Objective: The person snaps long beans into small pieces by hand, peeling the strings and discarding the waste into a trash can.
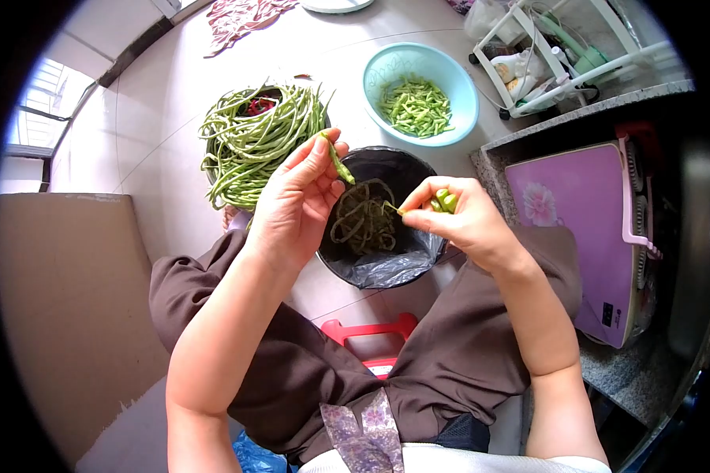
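My left hand [304,185] pinches a green bean piece [339,164] above the left rim of a black-lined bin [392,277]. Over the bin's right side, my right hand [457,213] is closed around several short bean pieces [444,200], with a thin strand [392,207] at its fingertips. Inside the bin lie stringy scraps [363,221]. Long green beans [248,150] are heaped at the left, partly behind my left hand. Cut bean pieces [418,108] fill the bottom of a light blue basin [464,118] beyond the bin.
A white rack [528,39] stands at the upper right. Below it, a purple flowered board [564,229] leans by a stone ledge. A cardboard panel [71,299] is at the left, and a red stool [402,325] shows between my legs. A patterned cloth [241,22] lies on the floor.
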`<action>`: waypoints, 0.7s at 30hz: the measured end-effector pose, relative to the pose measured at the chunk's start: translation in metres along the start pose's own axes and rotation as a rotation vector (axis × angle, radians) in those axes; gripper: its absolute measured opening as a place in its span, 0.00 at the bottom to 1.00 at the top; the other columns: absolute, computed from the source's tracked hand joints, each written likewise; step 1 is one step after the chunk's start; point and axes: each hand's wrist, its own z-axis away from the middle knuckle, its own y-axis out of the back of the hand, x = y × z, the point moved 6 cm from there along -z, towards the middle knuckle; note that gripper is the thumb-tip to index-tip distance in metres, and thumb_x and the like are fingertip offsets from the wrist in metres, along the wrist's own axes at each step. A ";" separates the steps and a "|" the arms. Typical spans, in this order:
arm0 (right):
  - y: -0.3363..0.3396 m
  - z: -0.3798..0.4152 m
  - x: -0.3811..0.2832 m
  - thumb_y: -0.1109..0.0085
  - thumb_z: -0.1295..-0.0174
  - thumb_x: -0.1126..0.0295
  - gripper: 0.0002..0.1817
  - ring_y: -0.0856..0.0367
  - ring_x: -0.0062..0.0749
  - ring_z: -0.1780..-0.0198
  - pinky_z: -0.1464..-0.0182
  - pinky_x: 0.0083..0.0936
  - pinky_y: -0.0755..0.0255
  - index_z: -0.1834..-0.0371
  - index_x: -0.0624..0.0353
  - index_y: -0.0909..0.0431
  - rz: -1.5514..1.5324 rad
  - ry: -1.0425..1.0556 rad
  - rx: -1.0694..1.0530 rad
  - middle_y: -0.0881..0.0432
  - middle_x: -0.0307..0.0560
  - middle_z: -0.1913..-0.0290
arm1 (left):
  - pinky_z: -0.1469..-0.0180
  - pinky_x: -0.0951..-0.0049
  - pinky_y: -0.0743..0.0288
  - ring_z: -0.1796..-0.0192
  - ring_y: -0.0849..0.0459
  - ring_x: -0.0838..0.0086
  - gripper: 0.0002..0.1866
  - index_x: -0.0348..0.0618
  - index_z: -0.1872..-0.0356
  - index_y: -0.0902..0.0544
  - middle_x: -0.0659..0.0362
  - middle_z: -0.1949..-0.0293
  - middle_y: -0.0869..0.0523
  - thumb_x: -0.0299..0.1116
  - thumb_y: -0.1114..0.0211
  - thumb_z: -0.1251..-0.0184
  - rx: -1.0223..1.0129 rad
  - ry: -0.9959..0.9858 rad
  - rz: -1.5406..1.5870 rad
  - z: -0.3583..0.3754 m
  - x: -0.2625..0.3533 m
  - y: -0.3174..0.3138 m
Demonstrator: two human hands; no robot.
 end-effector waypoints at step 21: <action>0.005 -0.045 0.131 0.50 0.35 0.63 0.10 0.23 0.24 0.75 0.80 0.13 0.34 0.64 0.58 0.26 -0.506 -0.487 -0.025 0.21 0.43 0.72 | 0.53 0.78 0.27 0.60 0.20 0.81 0.10 0.34 0.56 0.20 0.60 0.64 0.16 0.29 0.40 0.35 -0.123 -0.011 -0.745 0.011 -0.035 -0.018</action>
